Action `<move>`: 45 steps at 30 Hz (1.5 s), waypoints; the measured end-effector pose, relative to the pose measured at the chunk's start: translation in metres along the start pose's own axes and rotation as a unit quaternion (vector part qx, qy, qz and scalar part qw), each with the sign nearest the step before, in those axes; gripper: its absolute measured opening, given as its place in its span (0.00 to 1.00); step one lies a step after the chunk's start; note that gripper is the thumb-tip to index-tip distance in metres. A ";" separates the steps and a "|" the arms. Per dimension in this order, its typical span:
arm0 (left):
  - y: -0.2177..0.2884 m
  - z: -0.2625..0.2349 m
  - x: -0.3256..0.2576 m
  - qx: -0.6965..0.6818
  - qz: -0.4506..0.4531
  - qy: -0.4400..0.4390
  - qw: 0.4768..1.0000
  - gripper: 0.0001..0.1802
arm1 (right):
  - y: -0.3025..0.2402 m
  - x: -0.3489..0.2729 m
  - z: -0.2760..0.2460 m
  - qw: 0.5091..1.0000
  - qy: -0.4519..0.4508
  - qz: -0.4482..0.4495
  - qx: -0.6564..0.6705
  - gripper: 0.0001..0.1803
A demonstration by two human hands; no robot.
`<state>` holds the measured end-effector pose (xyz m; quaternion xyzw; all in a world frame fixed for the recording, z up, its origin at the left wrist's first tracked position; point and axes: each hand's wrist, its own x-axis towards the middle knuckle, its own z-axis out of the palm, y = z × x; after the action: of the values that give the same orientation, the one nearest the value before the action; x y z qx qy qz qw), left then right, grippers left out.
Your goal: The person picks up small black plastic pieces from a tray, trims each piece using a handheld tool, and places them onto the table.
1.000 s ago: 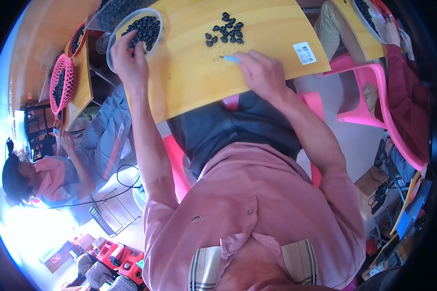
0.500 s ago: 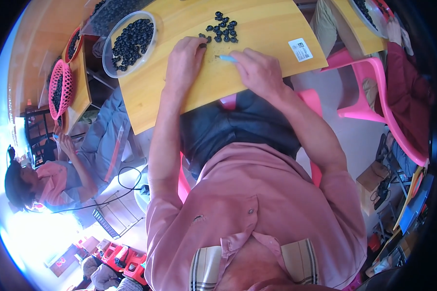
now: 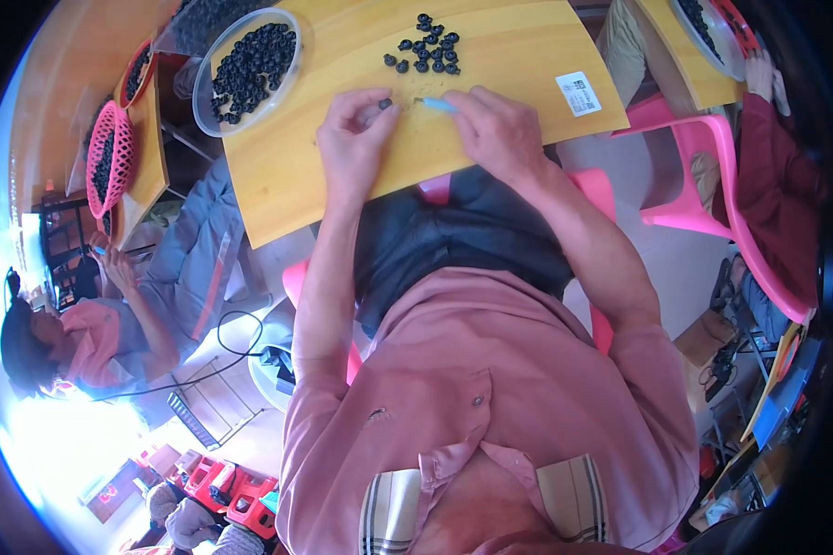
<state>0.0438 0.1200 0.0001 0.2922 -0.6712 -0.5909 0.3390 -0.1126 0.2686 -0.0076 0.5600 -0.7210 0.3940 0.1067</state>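
My left hand (image 3: 356, 139) rests on the yellow wooden table (image 3: 287, 176) and pinches a small black ring-shaped part (image 3: 385, 104) at its fingertips. My right hand (image 3: 498, 129) holds a thin light-blue tool (image 3: 435, 104) whose tip points at that part. Just beyond both hands lies a loose pile of several black parts (image 3: 424, 54). To the left of the pile, a clear round plastic bowl (image 3: 246, 67) holds many more of the same black parts.
A white label (image 3: 579, 92) is stuck on the table's right side. Pink plastic chairs (image 3: 703, 194) stand to the right. Another person in pink (image 3: 93, 333) sits at the left by a second table with pink baskets (image 3: 106, 166). Red crates (image 3: 222, 490) stand on the floor.
My left hand came back from the clear bowl to the table in front of me, carrying a black part, and met the tool in my right hand.
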 end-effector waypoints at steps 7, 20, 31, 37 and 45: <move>-0.010 0.002 -0.004 -0.053 -0.030 0.016 0.998 0.13 | 0.000 0.000 0.000 1.000 0.005 -0.013 -0.016 0.08; -0.008 0.016 -0.012 -0.033 -0.016 -0.005 0.999 0.16 | -0.001 -0.001 0.002 0.996 0.026 -0.073 -0.041 0.07; -0.003 0.016 -0.013 -0.024 -0.025 -0.011 0.999 0.17 | -0.002 -0.001 0.003 0.994 0.013 -0.080 -0.068 0.09; -0.008 0.013 -0.011 -0.039 -0.015 -0.018 0.999 0.19 | -0.001 -0.001 0.005 0.995 0.012 -0.076 -0.057 0.09; -0.003 0.012 -0.013 -0.080 -0.013 -0.029 0.996 0.20 | 0.001 0.001 0.006 0.997 -0.001 -0.037 -0.074 0.10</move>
<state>0.0419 0.1369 -0.0052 0.2559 -0.6274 -0.6552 0.3341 -0.1118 0.2635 -0.0110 0.5771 -0.7273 0.3348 0.1610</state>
